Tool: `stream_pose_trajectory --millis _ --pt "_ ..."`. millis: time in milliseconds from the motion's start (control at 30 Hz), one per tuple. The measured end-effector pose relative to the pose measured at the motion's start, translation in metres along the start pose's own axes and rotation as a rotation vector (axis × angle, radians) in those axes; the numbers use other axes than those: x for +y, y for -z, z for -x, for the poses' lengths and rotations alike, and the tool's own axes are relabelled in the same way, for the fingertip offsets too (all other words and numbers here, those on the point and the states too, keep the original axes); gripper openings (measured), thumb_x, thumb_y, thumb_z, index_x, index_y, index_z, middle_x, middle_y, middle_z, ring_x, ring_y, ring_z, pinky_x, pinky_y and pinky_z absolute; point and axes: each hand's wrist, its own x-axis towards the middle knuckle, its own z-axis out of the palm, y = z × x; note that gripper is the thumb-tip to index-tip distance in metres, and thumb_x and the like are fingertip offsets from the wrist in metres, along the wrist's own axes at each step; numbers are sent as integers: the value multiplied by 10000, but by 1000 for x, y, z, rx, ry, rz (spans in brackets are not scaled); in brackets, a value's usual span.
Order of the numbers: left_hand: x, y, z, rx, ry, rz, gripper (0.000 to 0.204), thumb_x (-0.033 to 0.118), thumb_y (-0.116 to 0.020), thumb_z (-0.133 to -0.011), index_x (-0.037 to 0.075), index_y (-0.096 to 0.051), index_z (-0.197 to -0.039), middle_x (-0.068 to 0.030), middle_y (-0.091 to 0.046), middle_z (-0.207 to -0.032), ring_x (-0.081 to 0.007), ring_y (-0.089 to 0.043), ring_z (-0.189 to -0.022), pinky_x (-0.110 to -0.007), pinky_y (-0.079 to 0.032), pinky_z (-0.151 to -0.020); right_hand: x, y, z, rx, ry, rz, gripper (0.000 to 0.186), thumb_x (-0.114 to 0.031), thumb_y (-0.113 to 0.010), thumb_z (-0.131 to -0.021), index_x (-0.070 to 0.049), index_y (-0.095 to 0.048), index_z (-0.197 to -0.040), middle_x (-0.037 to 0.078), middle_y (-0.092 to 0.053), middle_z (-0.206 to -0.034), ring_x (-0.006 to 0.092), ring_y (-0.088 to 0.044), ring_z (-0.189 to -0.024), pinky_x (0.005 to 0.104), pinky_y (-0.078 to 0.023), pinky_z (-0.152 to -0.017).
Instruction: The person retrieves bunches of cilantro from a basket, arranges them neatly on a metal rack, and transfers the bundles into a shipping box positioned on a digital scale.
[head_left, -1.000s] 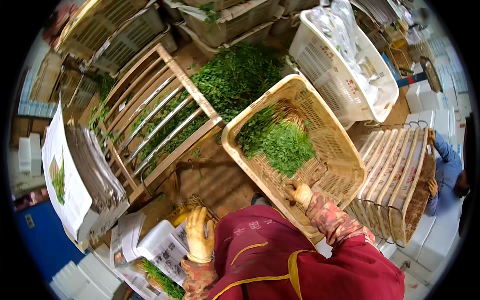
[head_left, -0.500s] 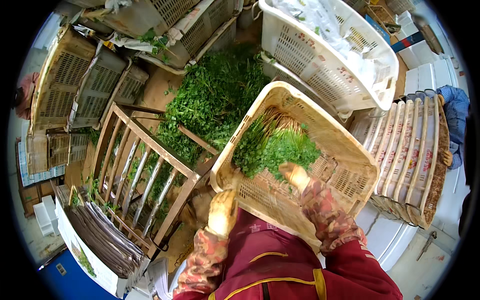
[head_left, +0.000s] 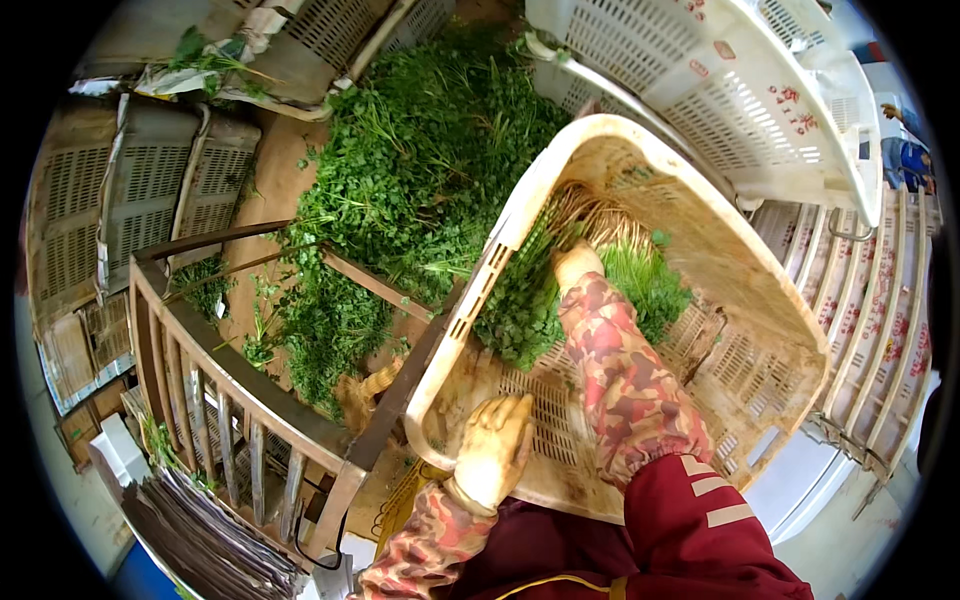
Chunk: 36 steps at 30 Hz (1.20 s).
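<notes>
To the left of both hands stands a wooden slatted rack (head_left: 215, 400), and beyond it, up and away from the left hand, a loose heap of leafy green herbs (head_left: 420, 170) lies on the ground. The left hand (head_left: 495, 448), in a yellowish glove, rests on the near rim of the cream plastic basket (head_left: 770, 310), fingers curled over the edge as if steadying it; whether they truly clamp it cannot be told. The right hand (head_left: 578, 266), gloved and in a patterned sleeve, reaches deep into the basket and sits on the bundle of herbs (head_left: 560, 290) there, roots pointing away, leaves toward the body; its fingers are buried in the stems, so its grasp cannot be told. Doing this well probably means holding the basket firm with the left hand while the right gathers stems near the roots, not crushing the leaves. Right of the hands lie white perforated crates (head_left: 740, 100).
</notes>
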Motion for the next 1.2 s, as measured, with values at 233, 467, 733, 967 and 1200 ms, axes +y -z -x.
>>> stream_pose_trajectory --millis 233,467,733,967,1200 --pt "-8 -51 -92 30 111 -164 677 220 -689 -828 -5 -383 -1388 -233 -461 -1344 -392 -452 -1232 -462 -370 -1044 9 20 -31 71 197 18 332 -290 -656 -832 -33 -664 -1041 192 -691 -909 352 -660 -808 364 -529 -726" --pt "-70 -126 -196 13 104 -392 930 387 -724 -778 -41 -247 -1451 -272 -358 -1428 -417 -353 -1325 -465 -304 -1100 53 31 12 278 345 -171 582 -498 -677 -816 -51 -620 -1184 200 -650 -1143 381 -631 -1025 393 -491 -934" --pt "-102 -186 -285 -8 113 -529 966 644 -585 -805 -30 -281 -1427 -205 -509 -1210 -294 -566 -992 -396 -506 -811 160 78 -63 251 87 104 984 -761 -531 -780 133 -568 -1188 336 -587 -1162 410 -614 -1039 438 -500 -895" --pt "-164 -264 -326 485 -26 -995 890 796 -437 -802 -5 -607 -1151 -92 -617 -727 -203 -605 -630 -354 -553 -618 139 54 -70 245 14 128 1025 -831 -453 -760 157 -649 -953 305 -661 -861 374 -670 -866 390 -526 -843" --pt "-164 -276 -315 621 -72 -879 740 718 -472 -846 20 -653 -1009 -141 -662 -849 -253 -645 -755 -385 -555 -782 153 58 -84 143 233 337 968 -866 -402 -753 52 -649 -572 169 -565 -496 267 -575 -454 402 -499 -476"
